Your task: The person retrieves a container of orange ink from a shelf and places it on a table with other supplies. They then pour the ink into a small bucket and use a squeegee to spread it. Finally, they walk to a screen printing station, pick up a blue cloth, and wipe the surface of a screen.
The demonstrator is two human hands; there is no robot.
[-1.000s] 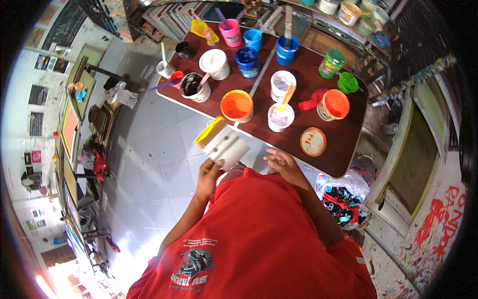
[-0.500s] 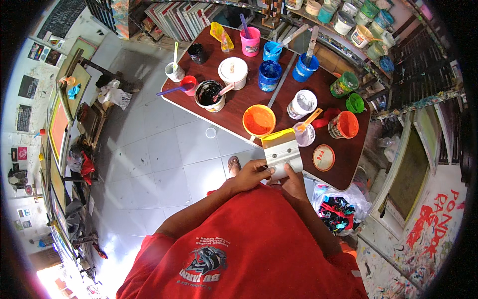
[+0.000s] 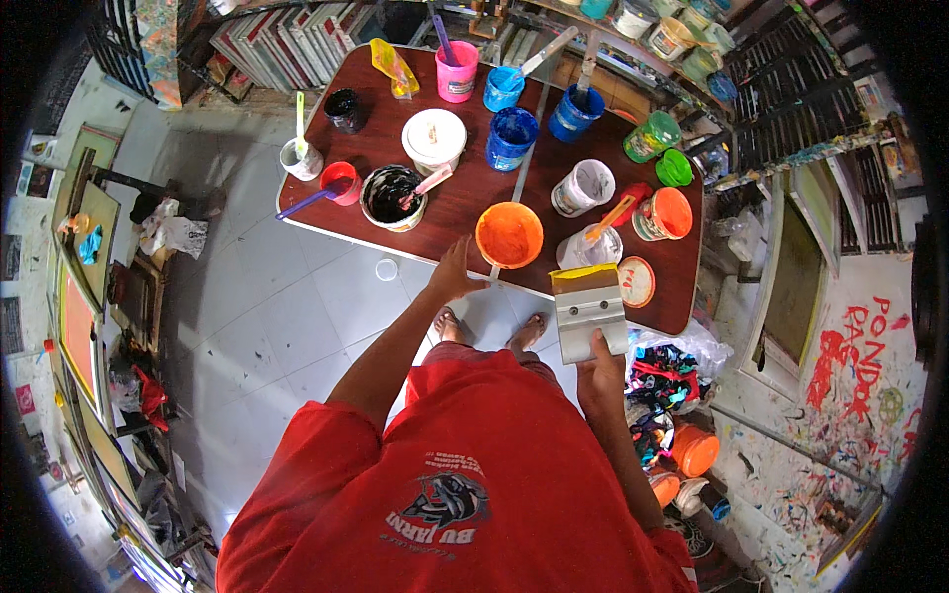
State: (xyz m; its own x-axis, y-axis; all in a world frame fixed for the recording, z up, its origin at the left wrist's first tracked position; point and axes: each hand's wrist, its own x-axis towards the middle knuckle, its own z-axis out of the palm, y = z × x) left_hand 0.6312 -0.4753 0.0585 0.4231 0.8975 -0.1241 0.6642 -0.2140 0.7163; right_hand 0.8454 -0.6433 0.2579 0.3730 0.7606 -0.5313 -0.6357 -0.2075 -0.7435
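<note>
My right hand (image 3: 599, 374) grips the grey metal handle of a screen-printing squeegee (image 3: 590, 321); its yellow blade edge points away from me, towards the table. Empty, with thumb and fingers apart, my left hand (image 3: 458, 276) is at the table's near edge. Just beyond and to the right of that hand stands an orange paint tub (image 3: 510, 235). Past the squeegee's blade are a whitish tub (image 3: 576, 247) with an orange-handled spatula (image 3: 610, 218) in it and a round, paint-smeared lid (image 3: 637, 283) lying flat.
The brown table (image 3: 455, 203) also bears a black paint tub (image 3: 381, 211), a closed white tub (image 3: 434, 141), blue tubs (image 3: 511, 139) and a red-orange tub (image 3: 664, 213). A bag of coloured rags (image 3: 664, 376) sits below its right corner. Frames (image 3: 789, 277) lean at the right.
My left hand has let go of the squeegee and reached forward to the table edge by the orange tub. The squeegee has shifted right in my right hand. My view has moved too.
</note>
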